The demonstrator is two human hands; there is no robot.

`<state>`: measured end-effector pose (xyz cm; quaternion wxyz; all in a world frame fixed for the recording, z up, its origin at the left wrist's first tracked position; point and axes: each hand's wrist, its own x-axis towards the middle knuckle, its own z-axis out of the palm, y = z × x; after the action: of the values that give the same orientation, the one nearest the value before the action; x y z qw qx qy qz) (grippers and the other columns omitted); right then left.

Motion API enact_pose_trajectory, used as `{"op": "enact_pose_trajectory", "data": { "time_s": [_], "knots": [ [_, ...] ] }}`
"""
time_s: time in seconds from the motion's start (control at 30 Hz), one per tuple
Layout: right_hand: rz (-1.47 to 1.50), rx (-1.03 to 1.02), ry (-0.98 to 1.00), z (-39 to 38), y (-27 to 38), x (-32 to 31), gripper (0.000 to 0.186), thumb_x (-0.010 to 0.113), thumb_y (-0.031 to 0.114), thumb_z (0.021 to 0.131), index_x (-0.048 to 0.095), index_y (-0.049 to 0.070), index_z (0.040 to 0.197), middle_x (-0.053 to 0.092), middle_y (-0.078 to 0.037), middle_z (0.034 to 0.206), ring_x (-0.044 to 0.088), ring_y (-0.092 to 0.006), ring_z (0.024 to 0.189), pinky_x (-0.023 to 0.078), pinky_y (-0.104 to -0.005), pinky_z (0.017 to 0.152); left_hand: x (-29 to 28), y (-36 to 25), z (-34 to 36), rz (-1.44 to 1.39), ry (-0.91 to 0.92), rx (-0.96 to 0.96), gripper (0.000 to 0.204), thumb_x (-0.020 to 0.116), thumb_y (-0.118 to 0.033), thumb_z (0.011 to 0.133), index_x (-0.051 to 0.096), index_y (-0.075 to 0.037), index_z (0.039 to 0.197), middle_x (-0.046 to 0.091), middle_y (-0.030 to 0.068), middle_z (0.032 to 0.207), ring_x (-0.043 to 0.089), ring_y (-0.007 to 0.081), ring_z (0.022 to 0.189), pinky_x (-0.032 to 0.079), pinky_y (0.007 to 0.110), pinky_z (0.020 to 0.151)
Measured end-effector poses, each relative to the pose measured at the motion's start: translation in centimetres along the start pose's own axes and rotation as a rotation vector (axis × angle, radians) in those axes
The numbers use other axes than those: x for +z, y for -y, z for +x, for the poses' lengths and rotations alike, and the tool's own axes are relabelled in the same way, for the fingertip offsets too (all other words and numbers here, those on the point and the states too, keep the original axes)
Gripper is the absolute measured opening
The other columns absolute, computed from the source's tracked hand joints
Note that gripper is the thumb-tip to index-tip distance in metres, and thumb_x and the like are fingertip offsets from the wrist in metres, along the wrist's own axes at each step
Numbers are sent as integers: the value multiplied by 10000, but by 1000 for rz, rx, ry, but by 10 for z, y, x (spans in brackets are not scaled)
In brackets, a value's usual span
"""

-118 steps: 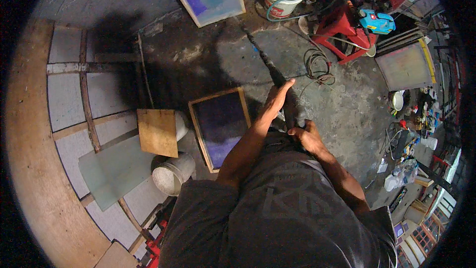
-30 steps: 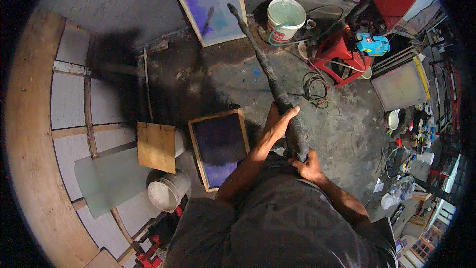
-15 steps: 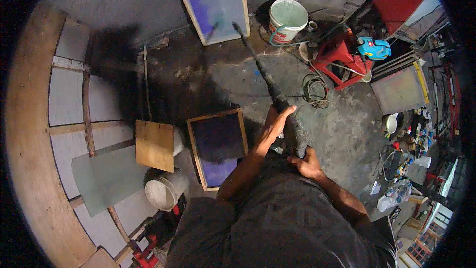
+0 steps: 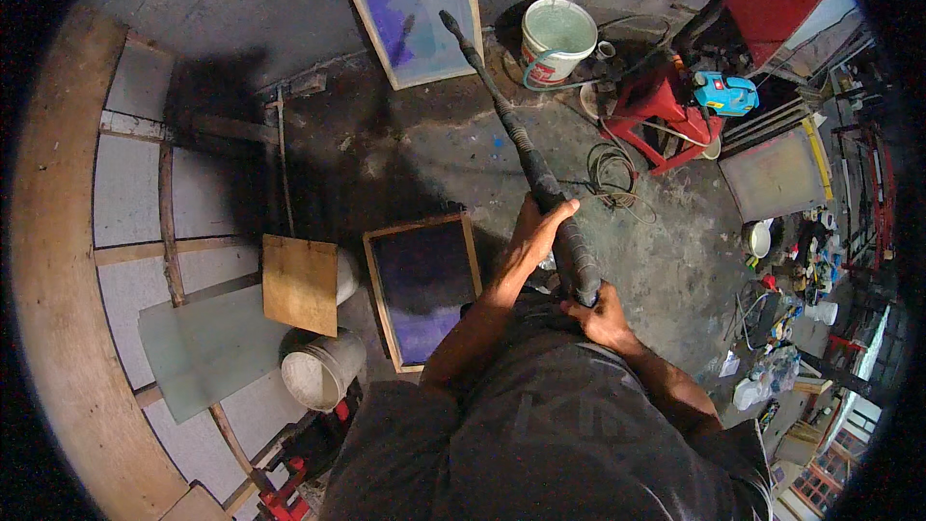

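Observation:
Both my hands hold a long black pressure washer wand [image 4: 526,150]. My left hand [image 4: 540,236] wraps round its thick middle, thumb along the top. My right hand [image 4: 603,316] grips its rear end close to my body. The wand's nozzle points up at a wood-framed printing screen [image 4: 429,39], which leans on the grey wall ahead. Purple coating covers that screen's left part; the rest is pale grey-blue. A second wood-framed screen [image 4: 422,270], dark purple, stands to the left of my left forearm, partly in shadow.
A white bucket of water [image 4: 561,31] stands by the wall, with a hose at it. Right of it, a blue pressure washer [image 4: 723,94] sits on a red stool [image 4: 656,121]; a coiled hose [image 4: 614,177] lies on the floor. At left are a whitish bucket [image 4: 316,376] and a wooden board [image 4: 301,285].
The wand's nozzle has swung up and slightly left across the leaning screen, and its shadow has moved the same way. Both hands keep their hold.

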<state>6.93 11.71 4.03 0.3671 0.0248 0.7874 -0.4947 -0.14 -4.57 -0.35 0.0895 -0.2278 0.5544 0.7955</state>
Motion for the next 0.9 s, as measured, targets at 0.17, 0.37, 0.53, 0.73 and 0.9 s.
{"op": "enact_pose_trajectory", "data": {
  "time_s": [0.17, 0.37, 0.53, 0.73, 0.9],
  "knots": [
    [-24, 37, -43, -4, 5, 3, 360, 632, 11, 725, 566, -26, 1077, 640, -122, 997, 588, -224, 950, 446, -350, 852, -4, 14, 4, 9, 12, -32, 437, 667, -370, 729, 537, -30, 971, 534, 48, 873, 480, 190, 828, 381, 319, 769],
    [52, -36, -5, 1, -7, 3, 372, 638, 25, 738, 553, -31, 1095, 634, -122, 1013, 585, -223, 956, 446, -348, 852, -3, 8, 2, 41, 24, -13, 468, 659, -372, 734, 530, -17, 1010, 544, 58, 896, 488, 204, 843, 383, 329, 781],
    [32, 13, -18, 1, -12, 4, 367, 653, 47, 746, 555, -29, 1091, 633, -133, 1004, 587, -221, 947, 452, -354, 839, -3, -1, -1, 30, 32, -29, 490, 657, -378, 732, 529, -11, 1030, 552, 61, 917, 494, 207, 856, 388, 332, 786],
    [-7, 34, -40, -3, -1, 5, 353, 660, 61, 745, 559, -30, 1071, 635, -129, 976, 590, -221, 918, 456, -349, 818, -4, 4, 2, 85, 53, -2, 457, 652, -378, 739, 546, -20, 1003, 558, 53, 903, 498, 194, 842, 393, 326, 770],
    [37, 66, -45, -5, 4, 5, 359, 656, 56, 747, 552, -30, 1079, 633, -121, 972, 593, -221, 903, 459, -350, 809, -6, 13, 1, 53, 21, -37, 409, 644, -381, 748, 565, -29, 940, 556, 43, 847, 495, 186, 801, 393, 324, 740]
  ]
}}
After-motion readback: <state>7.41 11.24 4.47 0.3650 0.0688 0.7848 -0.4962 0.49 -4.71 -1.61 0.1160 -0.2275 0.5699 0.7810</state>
